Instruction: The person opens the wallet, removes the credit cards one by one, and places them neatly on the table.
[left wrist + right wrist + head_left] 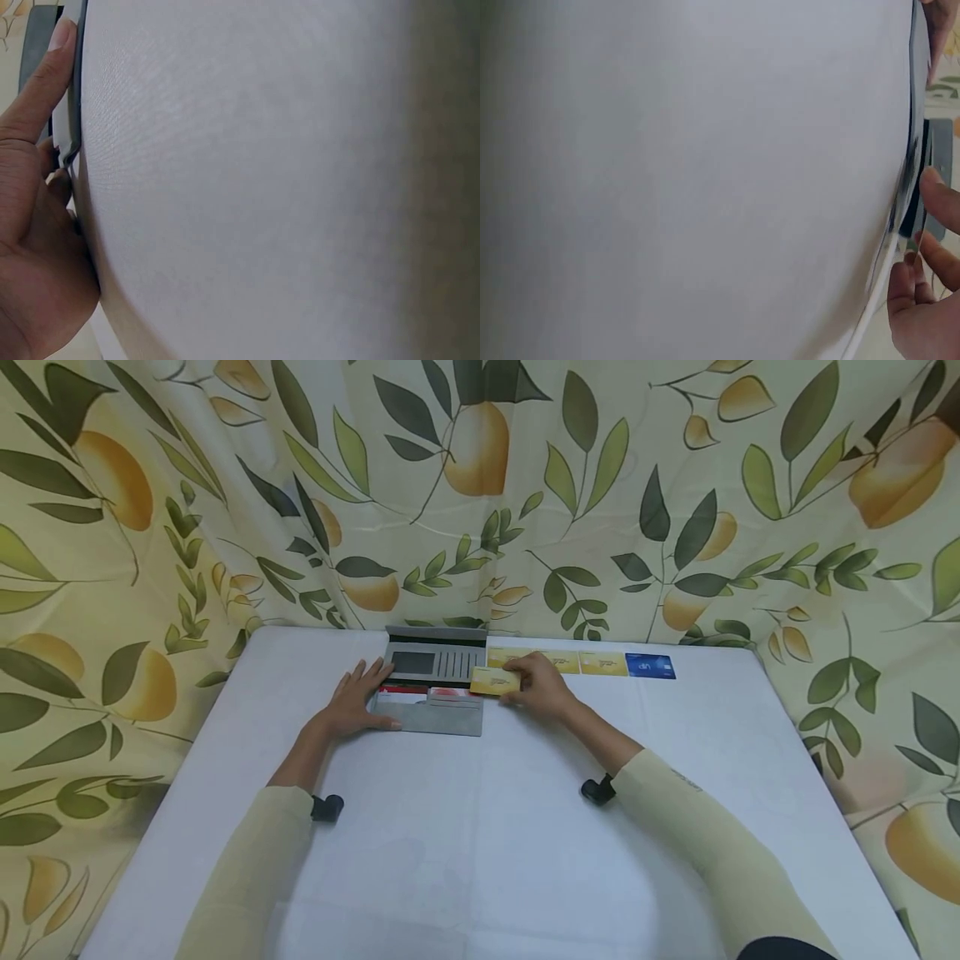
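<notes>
A grey card wallet point(441, 720) lies unfolded near the far edge of the table. Its upper half has slots and a dark window; cards with red and white faces point(403, 695) stick out of the lower pocket. My left hand point(351, 702) rests at the wallet's left side with fingers spread, its thumb point(54, 75) lying on the lower half. Between thumb and fingers, my right hand point(546, 689) pinches a yellow card point(493, 682) over the wallet's right edge. In the right wrist view this card appears nearly edge-on.
Several yellow cards point(603, 664) lie in a row right of the wallet, the nearest partly hidden by my right hand. A blue card point(650, 666) ends that row. White cloth covers the table point(465, 860); a fruit-patterned curtain point(480, 543) hangs behind it.
</notes>
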`<state>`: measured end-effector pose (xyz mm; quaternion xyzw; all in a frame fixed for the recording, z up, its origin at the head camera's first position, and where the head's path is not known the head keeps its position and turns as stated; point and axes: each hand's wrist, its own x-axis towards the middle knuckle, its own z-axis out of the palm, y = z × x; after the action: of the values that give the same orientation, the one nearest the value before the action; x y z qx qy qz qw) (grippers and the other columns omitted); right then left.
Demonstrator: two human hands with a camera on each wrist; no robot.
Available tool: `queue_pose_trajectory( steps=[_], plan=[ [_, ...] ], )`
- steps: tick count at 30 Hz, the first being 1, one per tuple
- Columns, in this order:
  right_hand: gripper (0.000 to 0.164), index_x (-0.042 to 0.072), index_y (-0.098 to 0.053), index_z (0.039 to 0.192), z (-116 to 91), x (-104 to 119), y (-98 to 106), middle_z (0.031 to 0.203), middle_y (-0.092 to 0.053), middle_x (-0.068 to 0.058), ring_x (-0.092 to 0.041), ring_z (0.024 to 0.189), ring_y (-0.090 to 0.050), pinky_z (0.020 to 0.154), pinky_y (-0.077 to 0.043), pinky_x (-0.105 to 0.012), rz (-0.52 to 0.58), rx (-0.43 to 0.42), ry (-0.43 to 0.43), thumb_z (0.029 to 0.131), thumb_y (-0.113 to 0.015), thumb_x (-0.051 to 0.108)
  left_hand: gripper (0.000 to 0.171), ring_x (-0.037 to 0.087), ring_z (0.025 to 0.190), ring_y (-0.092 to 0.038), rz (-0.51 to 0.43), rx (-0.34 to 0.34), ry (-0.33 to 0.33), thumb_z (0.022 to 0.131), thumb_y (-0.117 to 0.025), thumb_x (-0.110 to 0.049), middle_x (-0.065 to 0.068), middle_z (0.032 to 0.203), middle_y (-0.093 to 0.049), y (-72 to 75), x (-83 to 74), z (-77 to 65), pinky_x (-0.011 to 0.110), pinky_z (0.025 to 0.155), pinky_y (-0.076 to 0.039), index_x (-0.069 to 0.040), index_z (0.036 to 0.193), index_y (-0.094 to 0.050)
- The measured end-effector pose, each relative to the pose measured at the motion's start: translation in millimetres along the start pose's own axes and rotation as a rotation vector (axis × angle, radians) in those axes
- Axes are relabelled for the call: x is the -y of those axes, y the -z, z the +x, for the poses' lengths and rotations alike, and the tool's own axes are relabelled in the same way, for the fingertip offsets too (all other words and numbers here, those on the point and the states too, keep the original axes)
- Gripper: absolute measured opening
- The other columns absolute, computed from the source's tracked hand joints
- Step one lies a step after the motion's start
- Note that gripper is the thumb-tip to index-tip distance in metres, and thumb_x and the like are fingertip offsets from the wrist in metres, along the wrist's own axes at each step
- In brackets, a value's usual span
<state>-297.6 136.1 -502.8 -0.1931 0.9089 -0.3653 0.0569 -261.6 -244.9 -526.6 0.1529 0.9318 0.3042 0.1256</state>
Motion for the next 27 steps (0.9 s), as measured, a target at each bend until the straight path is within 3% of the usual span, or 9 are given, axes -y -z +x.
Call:
queue_pose_trajectory(
  steps=[8, 18, 27],
  plan=[
    [0.060, -0.001, -0.067, 0.137, -11.1, -12.6, 13.2, 0.130, -0.059, -0.019, -0.034, 0.113, -0.055, 0.099, -0.049, -0.047, -0.040, -0.007, -0.013, 0.084, -0.092, 0.015, 0.115, 0.038, 0.159, 0.013, -0.005, 0.001, -0.007, 0.083, -0.089, -0.044, 0.014, 0.176, -0.004, -1.5, 0.6, 0.0, 0.053, 0.127, 0.011, -0.013, 0.169, -0.020],
    [0.061, 0.001, -0.065, 0.141, -19.1, -31.7, 27.8, 0.130, -0.055, -0.016, -0.033, 0.116, -0.053, 0.102, -0.048, -0.047, -0.011, -0.005, -0.087, 0.087, -0.089, 0.014, 0.115, 0.038, 0.159, 0.014, 0.008, 0.009, -0.009, 0.083, -0.089, -0.045, 0.013, 0.176, -0.002, 1.6, 0.4, 2.9, 0.053, 0.127, 0.011, -0.013, 0.170, -0.019],
    [0.061, 0.002, -0.064, 0.142, -28.2, -43.3, 38.5, 0.131, -0.056, -0.017, -0.034, 0.117, -0.051, 0.104, -0.046, -0.050, 0.002, -0.016, -0.095, 0.087, -0.088, 0.013, 0.116, 0.038, 0.159, 0.013, 0.014, 0.013, 0.001, 0.082, -0.089, -0.045, 0.013, 0.176, -0.003, 1.3, 2.9, 3.1, 0.054, 0.126, 0.012, -0.014, 0.170, -0.019]
  ],
)
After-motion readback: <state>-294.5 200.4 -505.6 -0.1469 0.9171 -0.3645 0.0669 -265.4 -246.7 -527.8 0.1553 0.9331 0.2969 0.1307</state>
